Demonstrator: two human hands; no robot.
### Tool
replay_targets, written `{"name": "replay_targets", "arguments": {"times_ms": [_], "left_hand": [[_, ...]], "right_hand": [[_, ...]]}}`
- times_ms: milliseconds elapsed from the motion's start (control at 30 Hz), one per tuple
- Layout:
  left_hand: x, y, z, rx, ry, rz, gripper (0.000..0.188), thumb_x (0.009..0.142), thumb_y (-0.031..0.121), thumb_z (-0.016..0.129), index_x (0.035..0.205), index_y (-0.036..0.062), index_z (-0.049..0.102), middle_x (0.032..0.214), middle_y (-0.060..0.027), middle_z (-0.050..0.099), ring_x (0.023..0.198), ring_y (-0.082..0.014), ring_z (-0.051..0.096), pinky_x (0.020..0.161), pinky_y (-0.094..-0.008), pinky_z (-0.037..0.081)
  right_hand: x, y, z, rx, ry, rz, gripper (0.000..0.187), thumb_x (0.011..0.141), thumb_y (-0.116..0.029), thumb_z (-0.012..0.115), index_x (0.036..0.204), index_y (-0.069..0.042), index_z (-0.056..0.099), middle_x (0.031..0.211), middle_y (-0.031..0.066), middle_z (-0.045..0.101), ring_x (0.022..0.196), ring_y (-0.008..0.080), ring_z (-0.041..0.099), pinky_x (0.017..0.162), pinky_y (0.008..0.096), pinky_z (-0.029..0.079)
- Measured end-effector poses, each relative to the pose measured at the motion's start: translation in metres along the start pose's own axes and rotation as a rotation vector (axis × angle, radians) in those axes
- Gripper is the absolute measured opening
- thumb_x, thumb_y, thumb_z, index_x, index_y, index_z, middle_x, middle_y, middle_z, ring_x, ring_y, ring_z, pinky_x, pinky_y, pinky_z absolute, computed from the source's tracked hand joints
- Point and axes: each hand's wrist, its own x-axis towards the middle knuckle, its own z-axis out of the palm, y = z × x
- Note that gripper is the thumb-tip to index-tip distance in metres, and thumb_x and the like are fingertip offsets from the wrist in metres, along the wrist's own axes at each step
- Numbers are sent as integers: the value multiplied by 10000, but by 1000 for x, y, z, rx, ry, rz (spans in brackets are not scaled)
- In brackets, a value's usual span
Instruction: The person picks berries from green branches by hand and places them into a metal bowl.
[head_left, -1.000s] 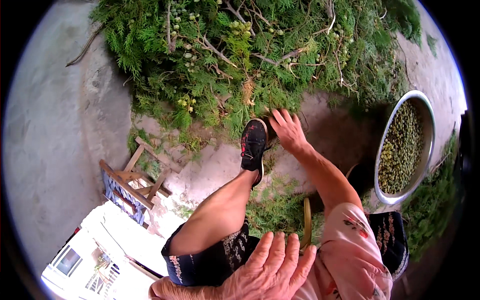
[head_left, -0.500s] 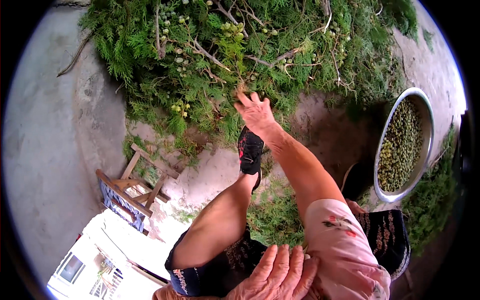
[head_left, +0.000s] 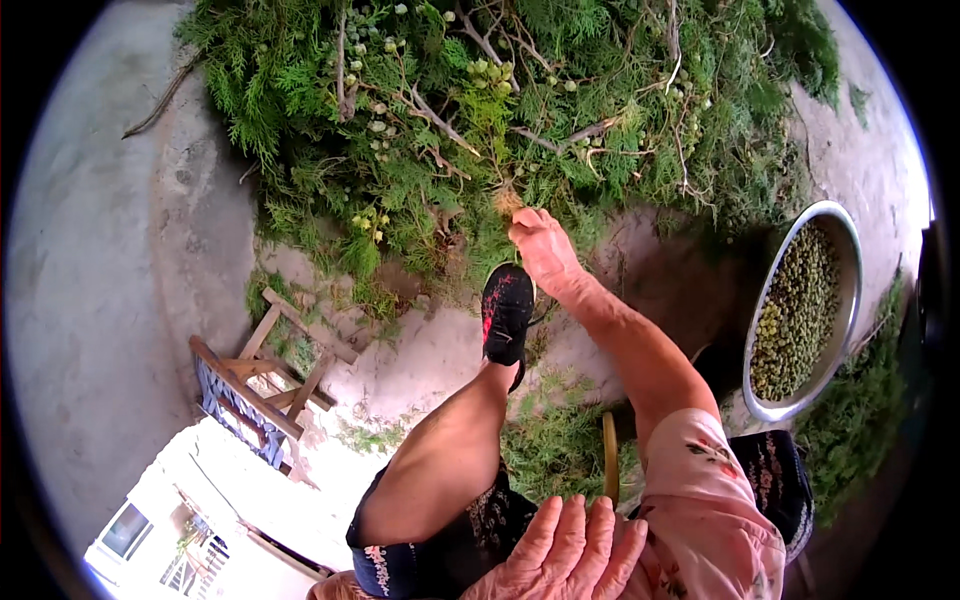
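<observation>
1. At the near edge of the heap of cut conifer branches (head_left: 520, 110), the right hand (head_left: 541, 243) is closed in a pinch on a brownish sprig tip (head_left: 508, 200), fingers curled tight about it.
2. The grasped sprig tip lies just above the knuckles and joins the green foliage, which spreads away from the grip to both sides and beyond it.
3. Pale green berries (head_left: 378, 125) sit scattered among the branches up and to the left of the grip.
4. A black shoe (head_left: 506, 315) with red marks rests on the concrete ground (head_left: 110, 300) just below and slightly left of the grip; the bare leg runs from it toward the viewer.
5. The left hand (head_left: 565, 555) lies flat and open at the bottom edge, fingers spread, holding nothing, resting on dark patterned cloth.
6. A metal basin (head_left: 845, 235) filled with picked green berries stands well to the right of the grip.
7. A small wooden stool (head_left: 265, 385) stands well apart, down and to the left.
</observation>
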Motion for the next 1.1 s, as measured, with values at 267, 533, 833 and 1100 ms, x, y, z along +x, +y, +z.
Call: {"name": "replay_targets", "arguments": {"times_ms": [267,533,833,1100], "left_hand": [[10,-1,-5,12,-34,53,439,822,215,417,1192,-13,482,1100,-230,538,1034,-366,527,979,-488,338],[2,-1,-5,-68,-30,36,465,805,229,439,1183,-38,487,1080,-228,552,1018,-362,538,980,-503,338],[-1,-1,0,-4,47,46,432,780,235,459,1120,-11,560,1071,-204,564,1011,-339,545,989,-496,333],[2,-12,-4,-53,48,40,410,788,225,480,1120,-2,556,1082,-197,562,1004,-332,551,983,-487,347]], "right_hand": [[23,-32,13,514,19,335,458,748,99,377,1175,-26,487,1179,151,535,1108,271,508,842,292,461],[7,18,-19,240,450,876,246,754,-183,675,884,-37,526,833,95,569,776,177,516,700,327,452],[86,10,-42,1391,274,1242,433,844,-214,573,1159,66,475,1287,230,417,1112,270,463,1021,382,267],[164,-26,-58,1988,529,841,176,885,-144,486,1035,-82,555,1028,109,561,906,154,520,848,267,436]]}}
